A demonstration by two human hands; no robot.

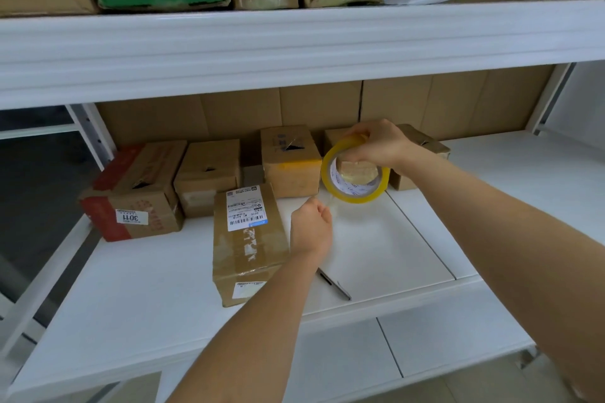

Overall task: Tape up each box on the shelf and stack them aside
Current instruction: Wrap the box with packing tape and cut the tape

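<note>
- White shelf (pixel 131 288) carries the cardboard boxes; the labelled box (pixel 247 239) lies just left of your left fingers, unsealed ones behind.
- Your right hand (pixel 379 147) grips the yellow tape roll (pixel 355 173) from above, fingers curled through its core.
- Your left hand (pixel 311 229) pinches the tape's free end just below the roll.
- You're likely drawing out a strip; next, lay it along the labelled box's seam.

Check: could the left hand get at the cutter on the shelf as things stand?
Probably not at once: the left hand pinches the tape end pulled from the roll. The cutter lies uncovered beside its wrist, so the way is free once it lets go.
</note>
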